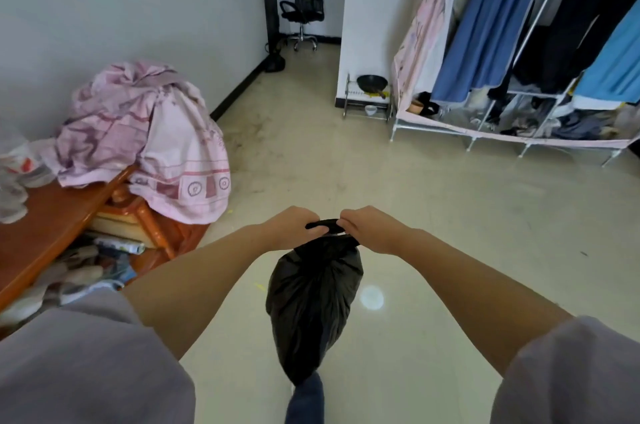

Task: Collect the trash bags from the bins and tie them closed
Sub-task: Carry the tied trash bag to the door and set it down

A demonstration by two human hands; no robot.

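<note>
A filled black trash bag (pixel 313 302) hangs in front of me above the tiled floor. Its neck is gathered and bunched at the top. My left hand (pixel 294 228) grips one twisted end of the bag's top. My right hand (pixel 369 228) grips the other end. A short black strand of plastic stretches between the two fists, just above the bunched neck. Both hands sit close together at the same height. No bin is in view.
A wooden table (pixel 45 236) with pink bedding (pixel 145 136) piled on it stands at the left, clutter beneath it. A clothes rack (pixel 519 53) fills the right. A small metal rack (pixel 369 98) stands by the white wall, an office chair (pixel 304 8) far back.
</note>
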